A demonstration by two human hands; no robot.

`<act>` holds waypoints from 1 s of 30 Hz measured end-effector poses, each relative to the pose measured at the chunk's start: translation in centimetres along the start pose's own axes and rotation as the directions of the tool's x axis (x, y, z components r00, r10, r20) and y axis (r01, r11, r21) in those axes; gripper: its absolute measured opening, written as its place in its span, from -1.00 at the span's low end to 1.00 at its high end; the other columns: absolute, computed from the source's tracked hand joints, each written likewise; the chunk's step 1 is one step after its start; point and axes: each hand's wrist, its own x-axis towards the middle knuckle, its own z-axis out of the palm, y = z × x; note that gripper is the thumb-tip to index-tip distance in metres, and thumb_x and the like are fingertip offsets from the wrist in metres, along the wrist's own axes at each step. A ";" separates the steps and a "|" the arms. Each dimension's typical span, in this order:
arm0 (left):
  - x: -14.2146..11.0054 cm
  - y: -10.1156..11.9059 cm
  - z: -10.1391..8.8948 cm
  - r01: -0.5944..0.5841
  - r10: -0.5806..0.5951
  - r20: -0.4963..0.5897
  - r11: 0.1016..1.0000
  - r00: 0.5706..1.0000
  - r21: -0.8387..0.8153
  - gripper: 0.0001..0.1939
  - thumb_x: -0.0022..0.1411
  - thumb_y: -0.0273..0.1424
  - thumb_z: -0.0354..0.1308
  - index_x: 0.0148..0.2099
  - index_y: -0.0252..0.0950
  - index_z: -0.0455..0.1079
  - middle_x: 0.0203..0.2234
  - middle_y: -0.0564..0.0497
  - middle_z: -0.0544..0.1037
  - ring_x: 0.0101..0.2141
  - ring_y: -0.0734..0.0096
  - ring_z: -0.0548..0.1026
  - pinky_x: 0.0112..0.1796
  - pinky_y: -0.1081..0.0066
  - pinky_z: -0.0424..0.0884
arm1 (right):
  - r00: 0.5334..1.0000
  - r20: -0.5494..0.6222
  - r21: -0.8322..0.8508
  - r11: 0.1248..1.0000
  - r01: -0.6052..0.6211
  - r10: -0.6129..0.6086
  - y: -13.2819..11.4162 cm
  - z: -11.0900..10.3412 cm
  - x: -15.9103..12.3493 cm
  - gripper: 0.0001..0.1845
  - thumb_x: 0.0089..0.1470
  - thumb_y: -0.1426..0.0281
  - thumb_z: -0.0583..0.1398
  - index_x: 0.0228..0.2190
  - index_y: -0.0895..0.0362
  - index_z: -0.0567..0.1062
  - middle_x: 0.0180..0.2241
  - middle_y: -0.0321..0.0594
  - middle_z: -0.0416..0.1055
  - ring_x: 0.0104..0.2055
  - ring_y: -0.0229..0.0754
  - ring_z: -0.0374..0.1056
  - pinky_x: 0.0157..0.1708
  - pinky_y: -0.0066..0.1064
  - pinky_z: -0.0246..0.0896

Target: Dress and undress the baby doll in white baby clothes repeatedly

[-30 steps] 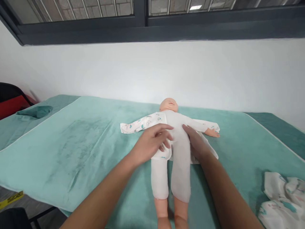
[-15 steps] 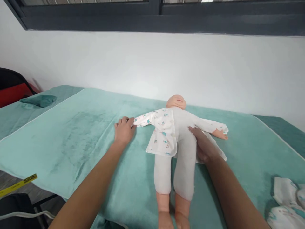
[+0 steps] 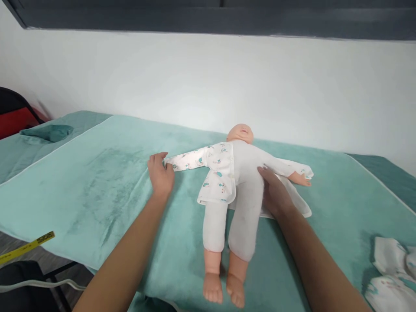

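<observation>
A baby doll (image 3: 248,162) with a white cloth body lies on its back, head toward the wall. A white printed baby shirt (image 3: 217,184) covers the left side of its chest, and that sleeve is stretched out to the left. My left hand (image 3: 161,175) is closed on the cuff of this sleeve; the doll's hand there is hidden. My right hand (image 3: 275,190) rests against the doll's side at the hip, fingers held out along the body. Beside it the shirt's other half lies spread under the doll, whose bare right-side hand (image 3: 300,178) pokes from the other sleeve.
A green blanket (image 3: 107,182) covers the bed up to the white wall (image 3: 195,78). Folded printed cloth (image 3: 391,264) lies at the lower right. A yellow strip (image 3: 27,249) and a pale cable (image 3: 39,285) are at the lower left, beyond the bed's edge.
My left hand has moved left, drawing the sleeve out longer and straighter. The doll's legs have swung slightly left. My right hand stays at the doll's side.
</observation>
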 end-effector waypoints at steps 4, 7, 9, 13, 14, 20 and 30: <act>-2.3 2.0 -0.9 -0.003 0.078 0.300 0.970 0.951 -0.244 -0.74 0.20 -0.44 -0.01 -0.06 -0.24 0.35 -0.21 -0.03 0.49 -0.24 0.33 0.46 -0.15 0.29 0.39 | 1.000 0.005 -0.017 1.000 0.005 -0.005 0.4 -0.7 0.7 -0.53 -0.09 0.15 0.35 -0.13 0.02 0.43 -0.07 -0.25 0.50 -0.04 -0.05 0.43 -0.12 -0.24 0.44; -5.4 3.6 -1.9 0.017 0.226 0.570 0.921 0.790 -0.389 -0.64 0.13 -0.49 0.06 0.00 -0.22 0.31 -0.18 -0.01 0.49 -0.22 0.36 0.46 -0.13 0.32 0.38 | 1.000 0.012 -0.019 1.000 0.000 0.000 0.3 -0.9 0.7 -0.56 -0.09 0.16 0.35 -0.17 0.02 0.43 -0.09 -0.26 0.51 -0.05 -0.06 0.44 -0.14 -0.25 0.45; -7.4 4.4 -2.5 -0.012 0.294 0.651 0.916 0.699 -0.401 -0.54 0.05 -0.53 0.13 0.05 -0.22 0.29 -0.11 -0.05 0.47 -0.14 0.31 0.44 -0.07 0.29 0.36 | 1.000 0.018 -0.024 1.000 -0.004 0.004 0.1 -1.0 0.6 -0.60 -0.07 0.16 0.34 -0.19 0.03 0.44 -0.07 -0.26 0.50 -0.03 -0.07 0.43 -0.12 -0.26 0.45; -9.4 5.1 -3.1 -0.030 0.260 0.641 0.938 0.722 -0.346 -0.66 0.06 -0.49 0.17 -0.07 -0.24 0.32 -0.18 -0.04 0.47 -0.14 0.27 0.42 -0.07 0.26 0.34 | 0.999 0.040 -0.031 1.000 0.002 -0.001 -0.1 -0.8 0.3 -0.63 -0.06 0.16 0.33 -0.22 0.03 0.45 -0.06 -0.25 0.50 0.00 -0.07 0.43 -0.08 -0.25 0.44; -9.6 5.3 -3.2 -0.024 0.241 0.635 0.943 0.734 -0.331 -0.77 0.10 -0.47 0.14 -0.15 -0.24 0.32 -0.24 -0.02 0.47 -0.19 0.29 0.42 -0.10 0.28 0.34 | 0.999 0.053 -0.026 1.000 0.011 -0.009 -0.1 -0.8 0.2 -0.63 -0.07 0.16 0.33 -0.22 0.03 0.45 -0.07 -0.25 0.51 -0.01 -0.06 0.43 -0.07 -0.24 0.44; -11.0 6.6 -4.7 -0.030 0.245 0.518 0.921 0.820 -0.389 -0.94 0.23 -0.44 0.04 -0.32 -0.24 0.30 -0.35 0.05 0.45 -0.29 0.40 0.42 -0.21 0.38 0.32 | 0.997 0.077 -0.008 1.000 0.019 -0.018 0.2 -1.0 0.3 -0.58 -0.06 0.14 0.32 -0.16 0.00 0.44 -0.07 -0.27 0.52 0.06 -0.06 0.40 0.00 -0.22 0.41; -6.1 15.7 -0.3 -0.259 0.410 0.536 0.906 0.738 -0.335 -0.90 0.26 -0.40 0.01 -0.24 -0.20 0.35 -0.26 0.02 0.52 -0.22 0.31 0.45 -0.14 0.31 0.37 | 0.990 0.047 -0.200 0.970 0.137 -0.130 -0.2 -1.6 0.7 -0.51 -0.02 0.09 0.30 -0.04 -0.03 0.48 0.16 -0.32 0.35 0.26 -0.08 0.17 0.24 -0.19 0.10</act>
